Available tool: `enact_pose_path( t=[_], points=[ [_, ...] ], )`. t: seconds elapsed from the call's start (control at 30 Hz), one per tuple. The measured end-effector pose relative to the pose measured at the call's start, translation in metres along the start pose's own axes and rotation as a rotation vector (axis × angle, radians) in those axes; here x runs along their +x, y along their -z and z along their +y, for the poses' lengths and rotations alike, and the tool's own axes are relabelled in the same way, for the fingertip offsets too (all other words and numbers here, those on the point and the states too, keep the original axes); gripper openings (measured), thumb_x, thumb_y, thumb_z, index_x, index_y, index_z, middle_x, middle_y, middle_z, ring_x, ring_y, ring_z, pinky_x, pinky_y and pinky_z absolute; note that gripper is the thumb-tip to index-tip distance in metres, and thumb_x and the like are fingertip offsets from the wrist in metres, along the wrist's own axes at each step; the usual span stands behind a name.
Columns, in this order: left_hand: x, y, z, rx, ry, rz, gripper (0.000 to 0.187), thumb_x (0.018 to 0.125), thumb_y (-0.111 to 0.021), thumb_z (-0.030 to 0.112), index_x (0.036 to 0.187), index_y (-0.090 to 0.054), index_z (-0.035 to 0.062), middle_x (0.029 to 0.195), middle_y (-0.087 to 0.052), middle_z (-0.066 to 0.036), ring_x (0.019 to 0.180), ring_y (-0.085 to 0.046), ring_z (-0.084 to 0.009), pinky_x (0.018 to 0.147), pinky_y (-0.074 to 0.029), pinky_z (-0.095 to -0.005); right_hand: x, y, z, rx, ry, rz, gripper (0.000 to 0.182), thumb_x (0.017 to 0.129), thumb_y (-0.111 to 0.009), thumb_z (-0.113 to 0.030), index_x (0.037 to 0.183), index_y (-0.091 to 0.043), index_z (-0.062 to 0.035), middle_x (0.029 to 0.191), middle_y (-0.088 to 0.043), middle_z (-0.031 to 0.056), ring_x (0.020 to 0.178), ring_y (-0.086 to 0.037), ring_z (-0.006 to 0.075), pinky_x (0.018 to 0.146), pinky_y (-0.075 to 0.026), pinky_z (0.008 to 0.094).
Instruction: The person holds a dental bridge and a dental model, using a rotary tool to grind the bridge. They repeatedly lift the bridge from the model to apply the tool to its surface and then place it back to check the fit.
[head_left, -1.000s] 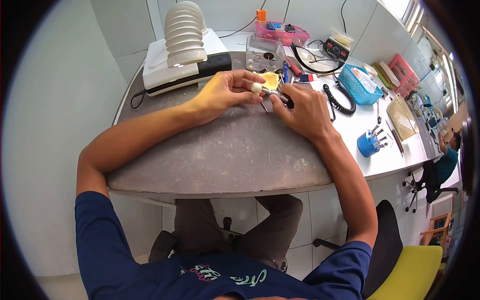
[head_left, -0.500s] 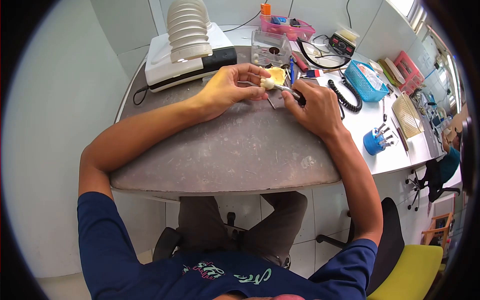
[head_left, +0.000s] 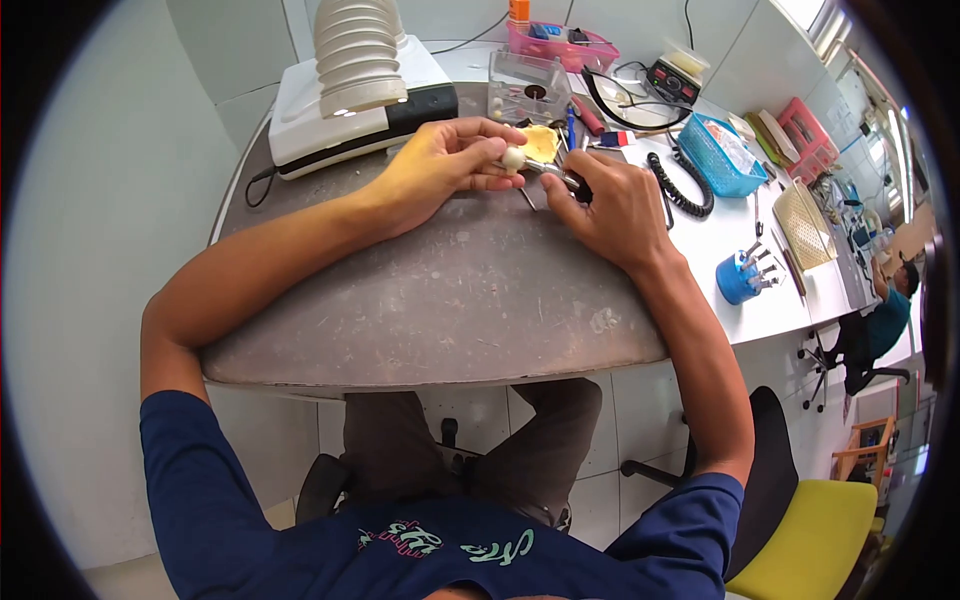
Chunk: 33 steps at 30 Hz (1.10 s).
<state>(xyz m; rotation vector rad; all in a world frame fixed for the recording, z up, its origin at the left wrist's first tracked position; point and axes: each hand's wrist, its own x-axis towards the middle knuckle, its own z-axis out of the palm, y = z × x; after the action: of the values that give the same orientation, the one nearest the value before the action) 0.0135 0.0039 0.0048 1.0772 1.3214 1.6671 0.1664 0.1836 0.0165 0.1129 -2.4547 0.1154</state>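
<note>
Between the thumb and fingers of my left hand (head_left: 435, 168) is a small cream-white piece shaped like a dental crown (head_left: 513, 159). My right hand (head_left: 618, 205) is closed round a rotary handpiece (head_left: 560, 176), dark-bodied with a metal front end. Its tip points left and meets, or nearly meets, the cream-white piece; contact is too small to make out. Just behind the fingers lies a yellow dental cast (head_left: 541, 143) on the grey worktop (head_left: 430, 290). A thin metal rod (head_left: 528, 199) rests on the surface below the handpiece tip.
A white machine with a ribbed hose (head_left: 360, 60) stands at the back left. Behind my hands sits a clear plastic box (head_left: 525, 85). To the right are a coiled black cord (head_left: 690, 195), a blue basket (head_left: 722, 155) and a blue bur holder (head_left: 738, 280). A person (head_left: 880, 320) sits far right.
The cream-white piece has been turned in my left hand, whose thumb now lies higher beside it. The handpiece stays in my right hand. The whole view has shifted slightly.
</note>
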Motion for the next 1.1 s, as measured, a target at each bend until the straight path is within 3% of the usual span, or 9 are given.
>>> enact_pose_path(
  t=[0.1,1.1],
  points=[
    [0.0001,0.0028,0.0021,-0.023,0.012,0.03,0.03,0.105,-0.054,0.021,0.124,-0.06,-0.0005,0.117,-0.065,-0.013,0.105,-0.069,-0.0196,0.095,-0.056,-0.0269,-0.0059,0.0012,0.0061,-0.009,-0.032,-0.014,0.032,0.09,-0.066,-0.036,0.086,-0.069,-0.0038,0.068,-0.067,0.0113,0.059,-0.066,0.0284,0.055,-0.052,0.0394],
    [0.0008,0.0039,0.0001,0.058,0.01,0.001,0.029,0.103,-0.057,0.018,0.121,-0.06,-0.0036,0.115,-0.066,-0.013,0.102,-0.07,-0.0196,0.091,-0.059,-0.0269,-0.0024,-0.0018,0.0044,0.007,0.013,-0.015,0.032,0.089,-0.069,-0.035,0.085,-0.068,-0.003,0.069,-0.067,0.0112,0.056,-0.065,0.0273,0.053,-0.051,0.0387]
  ],
)
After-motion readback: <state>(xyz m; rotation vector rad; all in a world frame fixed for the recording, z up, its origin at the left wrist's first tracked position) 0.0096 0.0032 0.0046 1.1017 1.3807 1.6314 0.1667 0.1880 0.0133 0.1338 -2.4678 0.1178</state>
